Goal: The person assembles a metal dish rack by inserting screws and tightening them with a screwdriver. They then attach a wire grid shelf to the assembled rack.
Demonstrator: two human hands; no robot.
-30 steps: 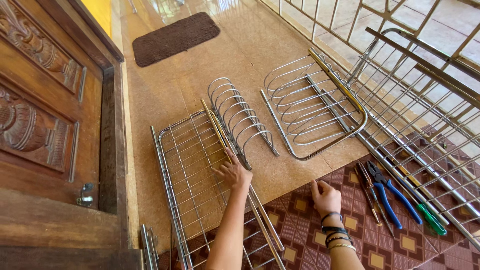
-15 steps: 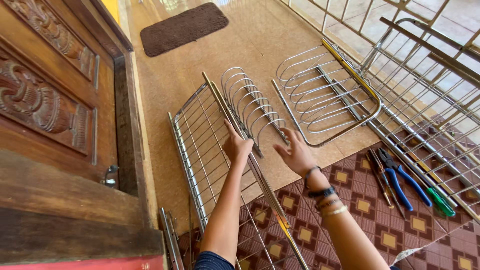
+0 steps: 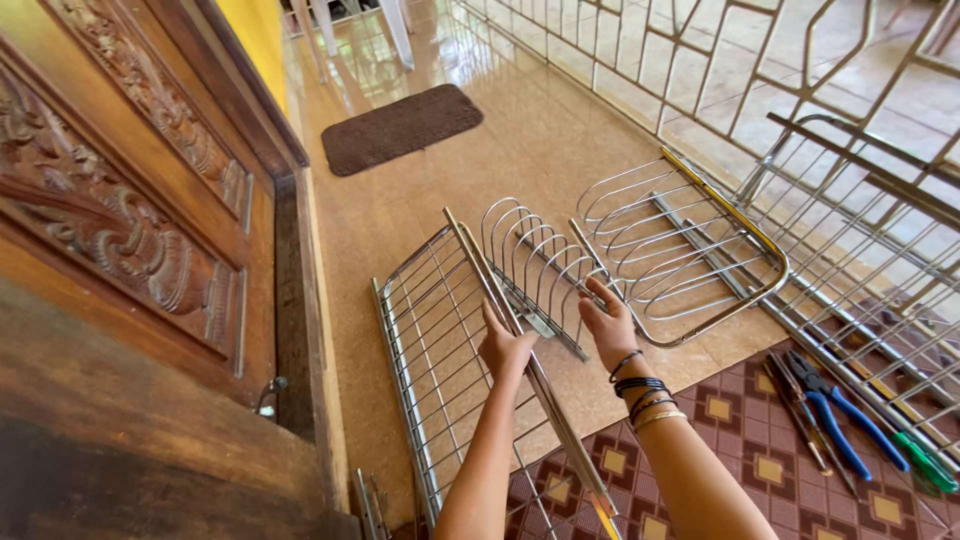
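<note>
A flat wire shelf (image 3: 430, 330) with a long metal rail lies on the tan floor. My left hand (image 3: 506, 350) is on that rail, fingers together and wrapped against it. Just right of it stands a looped wire plate rack (image 3: 535, 255). My right hand (image 3: 608, 322) grips the near end of this rack, fingers curled over a wire loop. Several bracelets sit on my right wrist. The two hands are a short distance apart, with the rack's base bar between them.
A second looped rack (image 3: 690, 240) and a large wire frame (image 3: 870, 240) lie to the right. Blue-handled pliers (image 3: 845, 425) and a green screwdriver (image 3: 925, 460) rest on a patterned mat (image 3: 720, 470). A carved wooden door (image 3: 120, 230) stands at left, a brown doormat (image 3: 400, 128) farther off, and a railing (image 3: 700, 60) behind.
My right hand left the patterned mat, moved up and left, and took hold of the looped plate rack. My left hand stayed on the shelf's rail. The view tilted upward.
</note>
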